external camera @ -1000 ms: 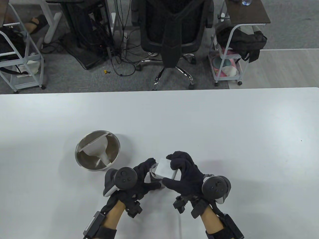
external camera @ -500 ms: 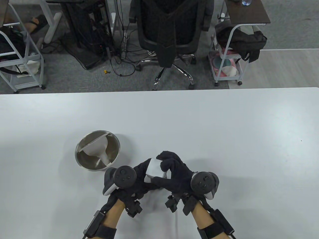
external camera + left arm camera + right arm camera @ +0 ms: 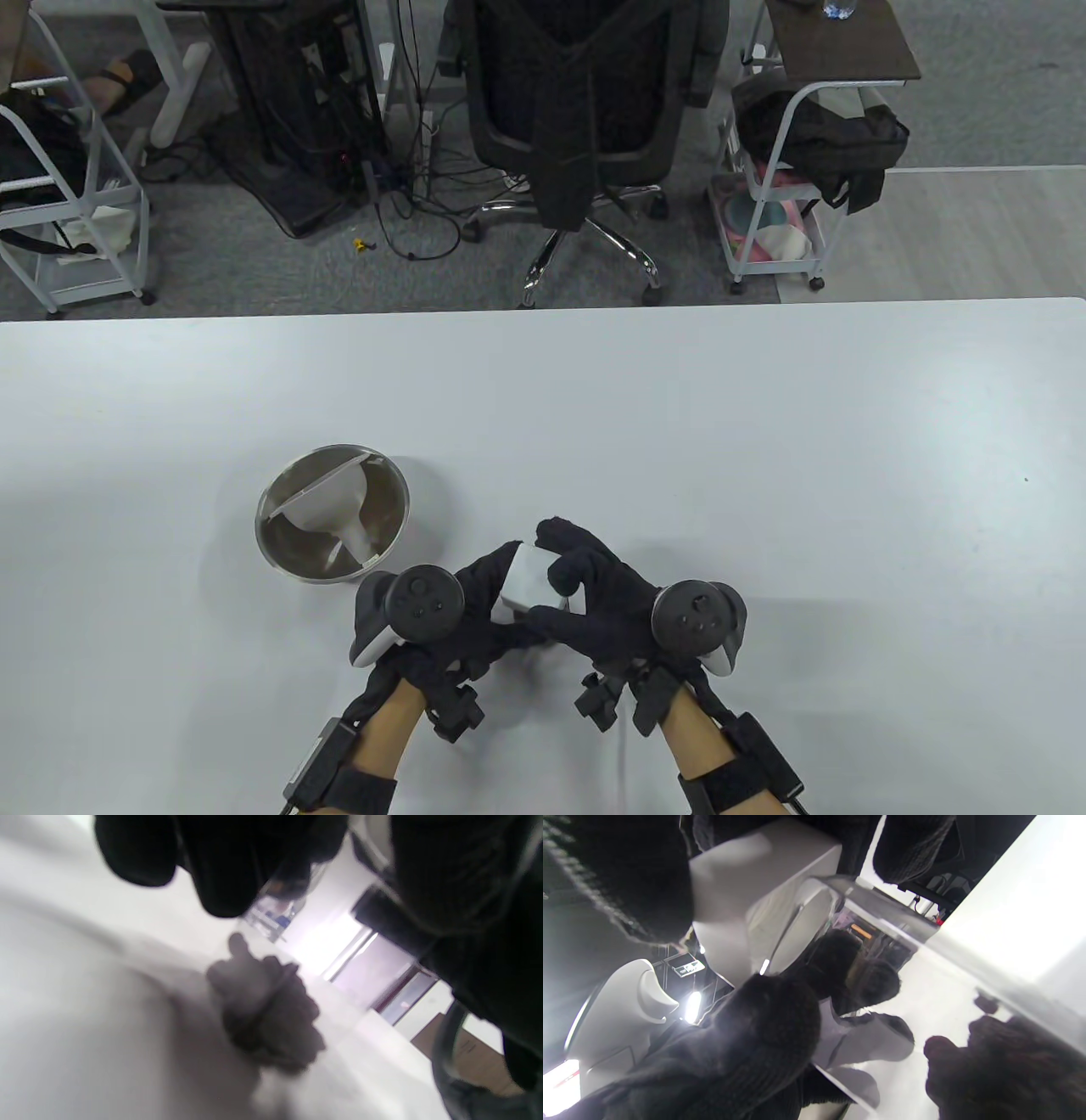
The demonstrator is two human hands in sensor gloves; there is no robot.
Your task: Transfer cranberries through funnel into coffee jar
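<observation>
Coffee jar, clear glass w/ a square white lid (image 3: 533, 577), is sitting on the white surface (image 3: 764, 441) near the front edge, w/ the left hand (image 3: 479, 607) wrapping round its body while the right hand (image 3: 594, 586) is curling fingers + thumb over the lid. Probably the lid step, opening or closing, can't tell which. White plastic funnel (image 3: 327, 509) is lying inside the round steel bowl (image 3: 276, 543) just left; no cranberries visible, so next probably needs the lid freed or seated.

Black knit gloves cover both hands (image 3: 543, 615), with round black-and-white trackers (image 3: 420, 604).
</observation>
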